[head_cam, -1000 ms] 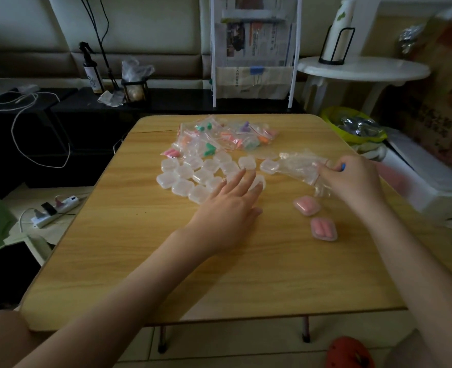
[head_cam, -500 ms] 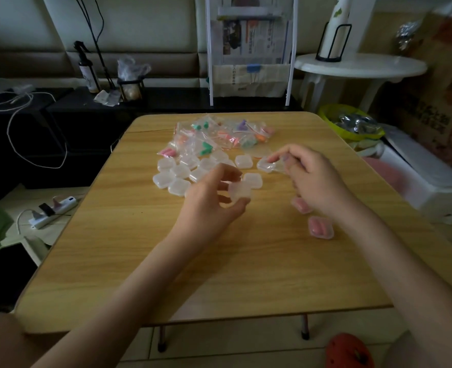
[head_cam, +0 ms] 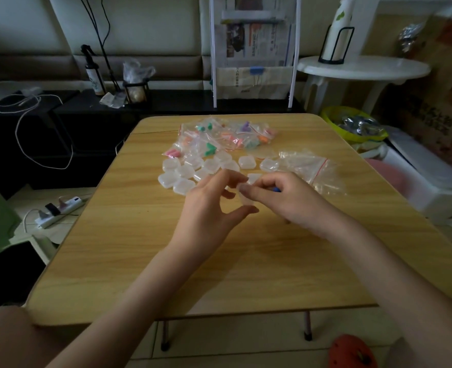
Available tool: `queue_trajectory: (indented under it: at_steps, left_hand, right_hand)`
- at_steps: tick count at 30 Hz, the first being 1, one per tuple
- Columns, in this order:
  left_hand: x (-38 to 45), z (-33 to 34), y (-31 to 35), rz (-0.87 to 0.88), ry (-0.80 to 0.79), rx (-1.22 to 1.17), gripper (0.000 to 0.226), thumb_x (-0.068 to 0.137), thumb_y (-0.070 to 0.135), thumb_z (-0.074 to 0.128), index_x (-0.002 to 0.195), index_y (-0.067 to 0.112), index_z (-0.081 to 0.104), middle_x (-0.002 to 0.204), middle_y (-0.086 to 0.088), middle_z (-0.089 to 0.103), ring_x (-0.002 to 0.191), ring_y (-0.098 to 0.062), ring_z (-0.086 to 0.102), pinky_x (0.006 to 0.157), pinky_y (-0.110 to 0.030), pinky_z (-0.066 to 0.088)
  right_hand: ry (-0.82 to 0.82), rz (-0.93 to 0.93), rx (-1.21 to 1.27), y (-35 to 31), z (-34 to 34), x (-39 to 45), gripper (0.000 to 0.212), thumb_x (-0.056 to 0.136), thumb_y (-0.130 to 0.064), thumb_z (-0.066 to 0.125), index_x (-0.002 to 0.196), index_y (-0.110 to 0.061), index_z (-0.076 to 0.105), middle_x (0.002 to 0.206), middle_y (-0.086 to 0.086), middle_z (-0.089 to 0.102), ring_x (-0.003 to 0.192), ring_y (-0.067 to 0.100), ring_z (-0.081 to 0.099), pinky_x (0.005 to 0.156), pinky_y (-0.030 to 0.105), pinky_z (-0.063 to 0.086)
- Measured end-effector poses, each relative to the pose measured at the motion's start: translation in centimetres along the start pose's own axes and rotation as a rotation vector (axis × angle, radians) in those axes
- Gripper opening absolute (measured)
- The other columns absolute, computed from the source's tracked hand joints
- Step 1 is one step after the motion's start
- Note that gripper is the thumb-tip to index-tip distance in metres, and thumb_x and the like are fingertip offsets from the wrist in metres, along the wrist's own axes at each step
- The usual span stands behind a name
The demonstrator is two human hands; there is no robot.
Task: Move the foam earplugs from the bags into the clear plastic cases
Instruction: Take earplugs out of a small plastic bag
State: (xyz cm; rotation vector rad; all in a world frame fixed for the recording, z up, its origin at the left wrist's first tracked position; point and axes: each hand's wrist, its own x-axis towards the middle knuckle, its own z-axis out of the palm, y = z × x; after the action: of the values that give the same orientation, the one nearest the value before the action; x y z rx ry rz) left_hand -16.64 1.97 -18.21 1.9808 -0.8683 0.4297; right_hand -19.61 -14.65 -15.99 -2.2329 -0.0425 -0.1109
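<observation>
Wooden table (head_cam: 140, 261) amid dim room clutter, left hand (head_cam: 209, 205) and right hand (head_cam: 286, 200) both pinching one clear case (head_cam: 243, 199).

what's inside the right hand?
A bit of blue shows between the fingers of the right hand, probably an earplug; the rest is hidden by the hand. Both hands meet on a clear case; its contents can't be seen.

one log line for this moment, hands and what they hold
left hand: holds clear case | right hand: on case, blue earplug in fingers | empty bag: on table
</observation>
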Motion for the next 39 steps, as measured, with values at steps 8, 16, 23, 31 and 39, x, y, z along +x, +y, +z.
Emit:
queue_trajectory:
  at_steps: [8, 16, 23, 31, 39]
  left_hand:
    - [-0.2, -0.2, -0.3, -0.027, -0.002, -0.022, 0.045, 0.064, 0.021, 0.085, 0.106, 0.017, 0.069, 0.100, 0.001, 0.070, 0.086, -0.009, 0.067, 0.078, -0.020, 0.053]
    - [-0.2, -0.3, -0.3, -0.016, -0.063, -0.036, 0.042, 0.067, 0.018, 0.082, 0.107, 0.012, 0.069, 0.097, 0.002, 0.068, 0.090, -0.009, 0.067, 0.083, -0.024, 0.055]
    - [-0.2, -0.2, -0.4, -0.068, -0.108, -0.092, 0.039, 0.070, 0.014, 0.081, 0.106, 0.011, 0.068, 0.097, -0.001, 0.068, 0.092, -0.010, 0.066, 0.084, -0.025, 0.055]
    - [1.0, -1.8, -0.2, -0.679, -0.088, -0.891, 0.030, 0.092, 0.017, 0.054, 0.111, -0.005, 0.061, 0.110, -0.022, 0.064, 0.101, -0.026, 0.063, 0.080, -0.024, 0.056]
    - [0.8, -1.4, -0.1, -0.845, -0.276, -1.203, 0.030, 0.080, 0.018, 0.057, 0.099, -0.004, 0.065, 0.093, -0.015, 0.071, 0.079, -0.017, 0.071, 0.072, -0.023, 0.057]
  right_hand:
    - [-0.094, 0.003, 0.028, -0.7, -0.2, -0.3, 0.036, 0.092, -0.041, 0.054, 0.081, -0.008, 0.063, 0.056, -0.006, 0.041, 0.044, 0.006, 0.037, 0.044, 0.025, 0.032]
    - [-0.160, -0.018, -0.090, -1.0, -0.2, -0.4, 0.040, 0.098, -0.033, 0.043, 0.093, 0.002, 0.060, 0.062, -0.002, 0.045, 0.049, 0.006, 0.039, 0.049, 0.023, 0.032]
    - [-0.183, -0.038, -0.160, -0.6, -0.1, -0.2, 0.037, 0.100, -0.032, 0.038, 0.079, -0.007, 0.055, 0.062, -0.005, 0.046, 0.047, 0.001, 0.040, 0.052, 0.023, 0.033]
    - [0.024, -0.171, -0.007, -0.4, -1.5, -0.7, 0.020, 0.092, -0.035, 0.056, 0.112, -0.033, 0.059, 0.063, -0.005, 0.045, 0.055, 0.005, 0.040, 0.055, 0.016, 0.034]
    - [-0.029, -0.236, -0.123, -0.8, -0.5, -0.5, 0.038, 0.078, -0.028, 0.075, 0.110, -0.038, 0.058, 0.056, -0.011, 0.038, 0.053, 0.005, 0.038, 0.063, 0.025, 0.039]
